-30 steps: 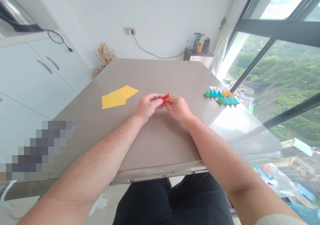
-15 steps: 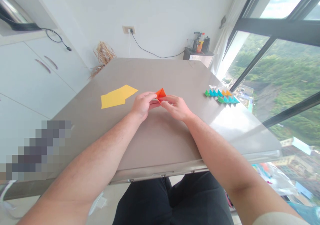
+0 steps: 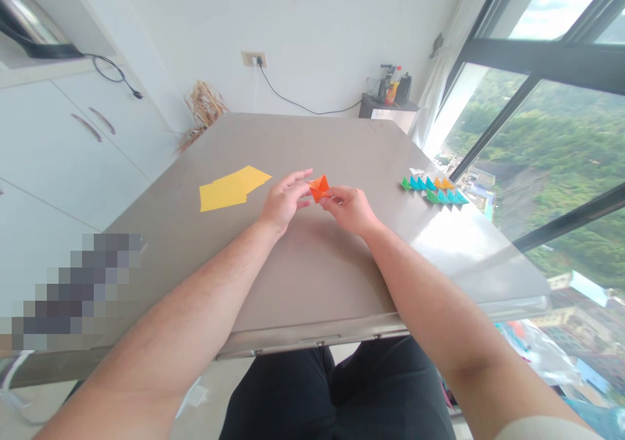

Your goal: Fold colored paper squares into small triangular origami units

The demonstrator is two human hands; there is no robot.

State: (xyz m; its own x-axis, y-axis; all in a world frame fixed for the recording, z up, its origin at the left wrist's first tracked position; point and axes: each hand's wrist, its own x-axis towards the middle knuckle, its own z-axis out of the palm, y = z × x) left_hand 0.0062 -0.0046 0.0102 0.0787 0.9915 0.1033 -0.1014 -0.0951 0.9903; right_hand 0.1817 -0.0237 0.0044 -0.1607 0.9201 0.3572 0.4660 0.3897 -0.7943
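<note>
Between my hands is a small orange paper boat [image 3: 319, 189], its folds spread with a point standing up in the middle. My right hand [image 3: 349, 207] pinches its right side between thumb and fingers. On the other side my left hand [image 3: 286, 199] has its fingers apart, the tips close to the boat's left edge; whether they touch it I cannot tell. Left of that hand, yellow paper sheets [image 3: 227, 189] lie overlapping on the table. Over at the right edge stand two rows of small folded paper boats [image 3: 442, 196] in green, blue and orange.
The grey-brown table [image 3: 312, 277] stretches from my lap toward the white wall. A low cabinet [image 3: 388, 108] with bottles stands beyond its far right corner. A window [image 3: 551, 147] runs along the right, and dried stalks [image 3: 205, 108] stand behind the far left corner.
My left fingers have loosened and spread away from the orange paper. The boat has turned and opened out in my right hand, moving slightly right.
</note>
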